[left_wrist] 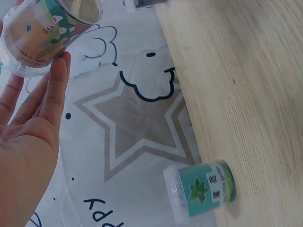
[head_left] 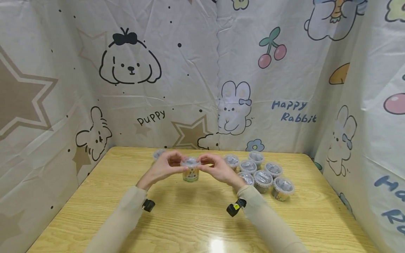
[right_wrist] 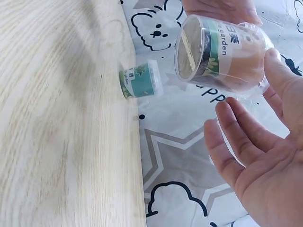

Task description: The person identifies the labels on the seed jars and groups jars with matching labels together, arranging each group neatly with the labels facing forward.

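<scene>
Between both hands, a clear plastic tub with a lid and an orange, printed label (head_left: 191, 174) is held upright above the table. My left hand (head_left: 167, 165) pinches its lid rim from the left, and my right hand (head_left: 216, 168) pinches the opposite side. Seen from the left wrist, the tub (left_wrist: 45, 35) shows flowers and leaves on its label, with fingers against its rim. The right wrist view shows the tub's base (right_wrist: 191, 47) and the right thumb (right_wrist: 279, 66) on the lid edge; the other fingers are spread below.
A teal-labelled tub (left_wrist: 203, 189) stands near the table's back edge, partly behind the left hand in the head view. Several similar lidded tubs (head_left: 263, 180) are grouped to the right on the wooden table (head_left: 183, 218). A printed curtain (head_left: 190, 70) hangs behind and at both sides.
</scene>
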A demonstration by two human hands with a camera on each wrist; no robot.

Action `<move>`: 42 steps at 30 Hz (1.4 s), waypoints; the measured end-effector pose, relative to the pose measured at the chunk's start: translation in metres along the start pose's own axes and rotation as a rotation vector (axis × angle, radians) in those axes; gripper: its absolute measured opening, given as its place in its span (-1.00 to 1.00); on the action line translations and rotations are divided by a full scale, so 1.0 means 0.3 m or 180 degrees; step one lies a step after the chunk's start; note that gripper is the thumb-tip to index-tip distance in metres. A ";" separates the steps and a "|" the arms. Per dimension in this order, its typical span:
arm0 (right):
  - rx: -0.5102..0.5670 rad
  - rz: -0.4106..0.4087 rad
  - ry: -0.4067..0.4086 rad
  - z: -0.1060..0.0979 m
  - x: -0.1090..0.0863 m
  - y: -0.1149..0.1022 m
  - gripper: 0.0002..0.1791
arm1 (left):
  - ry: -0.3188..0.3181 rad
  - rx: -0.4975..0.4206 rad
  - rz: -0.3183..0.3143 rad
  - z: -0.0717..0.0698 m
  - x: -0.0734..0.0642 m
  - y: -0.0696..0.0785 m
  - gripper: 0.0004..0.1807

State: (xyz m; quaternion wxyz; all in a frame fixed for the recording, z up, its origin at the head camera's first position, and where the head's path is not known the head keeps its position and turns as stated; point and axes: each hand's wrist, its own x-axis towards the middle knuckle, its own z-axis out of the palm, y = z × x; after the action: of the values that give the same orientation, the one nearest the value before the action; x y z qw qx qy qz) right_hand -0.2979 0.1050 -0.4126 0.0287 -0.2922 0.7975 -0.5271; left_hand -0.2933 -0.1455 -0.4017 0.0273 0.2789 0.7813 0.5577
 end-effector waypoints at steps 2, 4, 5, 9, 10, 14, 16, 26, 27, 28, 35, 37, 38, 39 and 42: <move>-0.0025 0.0003 0.0012 0.011 0.005 0.000 -0.78 | 0.0025 0.0059 -0.0017 -0.006 -0.007 -0.007 -0.69; -0.0062 0.0017 0.0014 0.021 0.011 0.001 -0.78 | 0.0042 0.0121 -0.0039 -0.013 -0.016 -0.014 -0.68; -0.0090 0.0015 0.0013 0.026 0.014 0.002 -0.78 | 0.0052 0.0152 -0.0050 -0.018 -0.021 -0.017 -0.68; -0.0257 -0.0037 -0.0029 0.047 0.027 0.003 -0.80 | 0.0070 0.0259 -0.0090 -0.034 -0.044 -0.034 -0.66; -0.0296 -0.0050 -0.0039 0.052 0.030 0.002 -0.80 | 0.0086 0.0288 -0.0107 -0.037 -0.049 -0.037 -0.65; -0.0400 -0.0055 -0.0047 0.074 0.039 -0.002 -0.80 | 0.0145 0.0372 -0.0181 -0.052 -0.071 -0.049 -0.63; -0.0406 -0.0004 -0.0051 0.087 0.044 -0.006 -0.80 | 0.0173 0.0411 -0.0202 -0.060 -0.080 -0.054 -0.63; -0.0400 0.0000 -0.0018 0.159 0.074 0.004 -0.79 | 0.0293 0.0541 -0.0290 -0.101 -0.132 -0.076 -0.61; -0.0412 -0.0010 -0.0024 0.165 0.076 0.002 -0.78 | 0.0307 0.0546 -0.0308 -0.106 -0.138 -0.078 -0.61; -0.0428 -0.0013 -0.0029 0.170 0.079 0.002 -0.77 | 0.0313 0.0560 -0.0317 -0.111 -0.143 -0.080 -0.61; -0.0445 -0.0065 -0.0125 0.204 0.095 0.000 -0.69 | 0.0295 0.0528 -0.0415 -0.145 -0.179 -0.091 -0.61; -0.0481 -0.0087 -0.0157 0.213 0.103 0.002 -0.68 | 0.0275 0.0518 -0.0402 -0.157 -0.186 -0.094 -0.61; -0.0509 -0.0100 -0.0170 0.218 0.107 0.003 -0.68 | 0.0263 0.0506 -0.0398 -0.163 -0.188 -0.097 -0.61; -0.0538 -0.0109 -0.0182 0.222 0.112 0.004 -0.68 | 0.0255 0.0488 -0.0396 -0.169 -0.190 -0.100 -0.61; -0.0634 -0.0159 -0.0198 0.238 0.129 0.007 -0.68 | 0.0240 0.0485 -0.0417 -0.186 -0.195 -0.109 -0.61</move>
State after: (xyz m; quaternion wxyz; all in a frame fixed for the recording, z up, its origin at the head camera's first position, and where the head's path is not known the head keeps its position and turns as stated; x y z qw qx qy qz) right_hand -0.3058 0.0275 -0.4358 0.0111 -0.3297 0.8371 -0.4364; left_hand -0.2770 -0.2277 -0.4254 0.0131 0.2073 0.8385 0.5038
